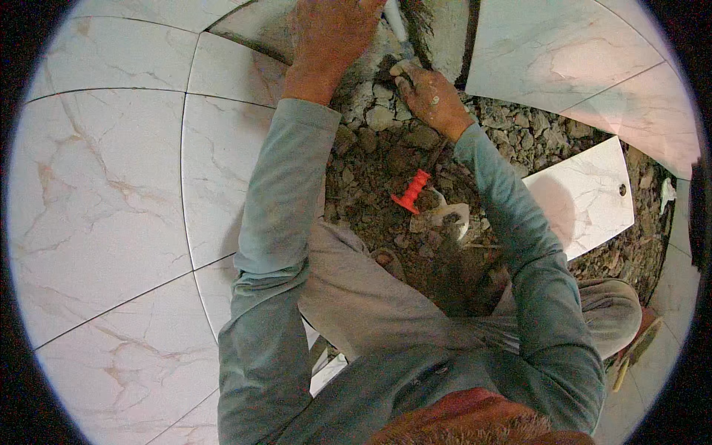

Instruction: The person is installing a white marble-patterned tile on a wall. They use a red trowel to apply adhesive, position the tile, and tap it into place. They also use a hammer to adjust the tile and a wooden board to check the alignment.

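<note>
My left hand point(332, 43) reaches to the top edge of the picture, its back toward me and its fingers out of sight. Just right of it a white pipe-like piece point(397, 21) slants down into the dug-up ground. Near that piece's lower end is my right hand point(434, 100), with fingers curled and pressed together. What they hold, if anything, I cannot make out. Pale dust or mortar marks its knuckles. Below it a tool with a ribbed red grip point(413, 191) lies on the rubble point(363, 174), its thin dark shaft pointing up toward my right wrist.
Large marbled white floor tiles point(111, 193) border the pit on the left, with more tiles point(549, 52) at upper right. A loose cut tile with a small hole point(593, 193) lies on rubble right of my forearm. My folded legs point(371, 289) rest at the pit's near side.
</note>
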`<state>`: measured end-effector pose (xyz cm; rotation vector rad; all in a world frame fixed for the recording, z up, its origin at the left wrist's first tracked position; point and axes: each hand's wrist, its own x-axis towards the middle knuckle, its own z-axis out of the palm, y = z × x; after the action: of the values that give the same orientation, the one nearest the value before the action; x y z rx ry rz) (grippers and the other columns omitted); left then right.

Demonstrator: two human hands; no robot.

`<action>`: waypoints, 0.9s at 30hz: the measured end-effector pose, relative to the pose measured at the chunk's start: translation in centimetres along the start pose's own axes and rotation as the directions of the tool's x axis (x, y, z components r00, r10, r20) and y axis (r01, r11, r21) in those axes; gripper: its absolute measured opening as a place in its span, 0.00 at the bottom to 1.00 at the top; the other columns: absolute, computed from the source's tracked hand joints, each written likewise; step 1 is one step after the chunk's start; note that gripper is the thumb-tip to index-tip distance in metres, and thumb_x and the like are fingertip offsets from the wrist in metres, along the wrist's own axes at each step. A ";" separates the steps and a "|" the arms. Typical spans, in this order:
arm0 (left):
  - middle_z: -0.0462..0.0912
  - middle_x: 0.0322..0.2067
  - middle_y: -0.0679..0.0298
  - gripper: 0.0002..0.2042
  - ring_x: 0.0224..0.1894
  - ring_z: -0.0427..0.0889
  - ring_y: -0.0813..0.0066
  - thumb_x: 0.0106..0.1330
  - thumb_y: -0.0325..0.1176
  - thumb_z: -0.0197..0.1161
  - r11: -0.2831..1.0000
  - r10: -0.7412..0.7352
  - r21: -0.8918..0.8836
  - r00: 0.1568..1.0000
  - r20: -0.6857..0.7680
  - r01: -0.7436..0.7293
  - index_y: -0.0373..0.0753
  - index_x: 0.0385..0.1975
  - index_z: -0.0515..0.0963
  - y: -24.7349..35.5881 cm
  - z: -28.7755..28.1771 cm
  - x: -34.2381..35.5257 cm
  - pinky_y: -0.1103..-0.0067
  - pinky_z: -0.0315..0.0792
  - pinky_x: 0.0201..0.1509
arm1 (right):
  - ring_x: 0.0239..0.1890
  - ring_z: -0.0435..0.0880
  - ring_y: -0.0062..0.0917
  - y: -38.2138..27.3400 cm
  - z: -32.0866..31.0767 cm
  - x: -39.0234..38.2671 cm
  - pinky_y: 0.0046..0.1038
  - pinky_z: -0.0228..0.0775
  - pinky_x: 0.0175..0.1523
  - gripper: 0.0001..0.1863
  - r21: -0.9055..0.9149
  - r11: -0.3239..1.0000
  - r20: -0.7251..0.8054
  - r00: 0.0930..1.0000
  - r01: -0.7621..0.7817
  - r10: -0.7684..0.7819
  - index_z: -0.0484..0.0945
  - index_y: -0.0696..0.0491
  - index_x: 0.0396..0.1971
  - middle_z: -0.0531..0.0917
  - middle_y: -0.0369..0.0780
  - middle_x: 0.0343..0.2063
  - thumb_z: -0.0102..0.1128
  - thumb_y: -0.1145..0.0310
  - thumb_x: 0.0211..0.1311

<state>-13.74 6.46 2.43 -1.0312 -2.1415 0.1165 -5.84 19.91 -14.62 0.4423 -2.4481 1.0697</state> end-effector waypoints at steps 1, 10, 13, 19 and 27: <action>0.75 0.19 0.54 0.07 0.20 0.78 0.54 0.68 0.33 0.56 1.000 -0.003 -0.027 0.999 0.032 0.004 0.36 0.34 0.77 -0.2 0.1 0.0 0.62 0.70 0.22 | 0.38 0.83 0.52 0.0 -0.4 -0.1 0.46 0.75 0.43 0.12 0.129 0.984 0.072 0.991 -0.120 0.111 0.77 0.49 0.51 0.84 0.52 0.35 0.55 0.65 0.71; 0.76 0.22 0.54 0.04 0.24 0.79 0.52 0.67 0.33 0.57 0.991 -0.062 -0.112 0.994 0.086 0.071 0.41 0.36 0.75 0.6 -0.7 0.7 0.61 0.70 0.24 | 0.26 0.82 0.51 -1.4 -1.4 1.7 0.49 0.74 0.31 0.18 -0.009 0.964 -0.102 0.959 -0.265 0.263 0.70 0.44 0.59 0.83 0.51 0.26 0.52 0.61 0.72; 0.76 0.21 0.55 0.04 0.25 0.79 0.53 0.66 0.32 0.58 0.989 -0.091 -0.113 0.994 0.056 0.097 0.41 0.37 0.75 1.1 -1.5 0.9 0.61 0.70 0.24 | 0.27 0.82 0.51 -2.5 -1.5 2.4 0.43 0.74 0.33 0.18 0.073 0.967 -0.190 0.948 -0.245 0.255 0.70 0.47 0.60 0.82 0.53 0.27 0.52 0.62 0.74; 0.76 0.22 0.56 0.05 0.23 0.77 0.54 0.65 0.32 0.59 0.992 -0.017 -0.127 1.000 -0.020 0.015 0.40 0.38 0.74 0.9 -1.2 0.6 0.62 0.68 0.22 | 0.32 0.86 0.37 -4.2 -1.5 4.3 0.43 0.77 0.42 0.32 0.641 0.737 -0.115 0.923 -0.213 0.367 0.56 0.48 0.71 0.83 0.53 0.44 0.54 0.69 0.69; 0.74 0.19 0.53 0.06 0.22 0.76 0.53 0.68 0.35 0.58 0.991 -0.009 -0.134 0.997 -0.075 -0.001 0.41 0.39 0.76 0.7 -0.7 0.5 0.61 0.67 0.23 | 0.58 0.74 0.55 -3.3 -1.8 5.7 0.46 0.69 0.60 0.39 0.216 0.965 -0.416 0.908 0.148 -0.046 0.48 0.53 0.74 0.75 0.57 0.58 0.53 0.79 0.64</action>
<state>-13.03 7.14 2.96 -1.0902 -2.1054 -0.0691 -8.78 18.47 -8.64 0.3668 -1.9185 1.2806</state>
